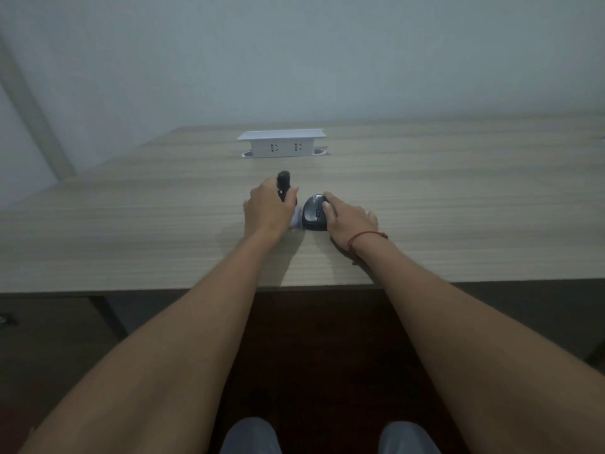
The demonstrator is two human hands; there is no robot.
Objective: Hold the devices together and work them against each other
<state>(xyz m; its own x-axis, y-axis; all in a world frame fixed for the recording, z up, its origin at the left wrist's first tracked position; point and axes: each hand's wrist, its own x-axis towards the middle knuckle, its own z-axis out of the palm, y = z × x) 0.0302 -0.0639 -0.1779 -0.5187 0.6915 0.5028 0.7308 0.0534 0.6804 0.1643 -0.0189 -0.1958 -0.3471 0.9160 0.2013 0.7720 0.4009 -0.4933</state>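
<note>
While my left hand (266,211) grips a slim black tool (283,185) upright, its fingers curled round the shaft so that only the rounded top shows above them, my right hand (348,221) rests on the right flank of a black computer mouse (313,213), thumb laid over its top near the scroll wheel. The other right fingers are hidden behind the mouse, so I cannot tell how tightly they hold. Both things sit near the middle of the wooden worktop (458,198), just beside each other, with a small white object (296,220) half hidden beneath my left palm; what it is I cannot make out.

I judge the main risk to be the tool: held upright in a fist, its lower end is out of my sight, so it could slip or come down on the white piece or the mouse's shell. The mouse could also skid sideways on the smooth wood if my thumb presses unevenly.

Counted: one mouse, one black tool, one white object, one raised white socket box (281,144) farther back with two outlets facing me, and one red cord (366,239) round my right wrist.
</note>
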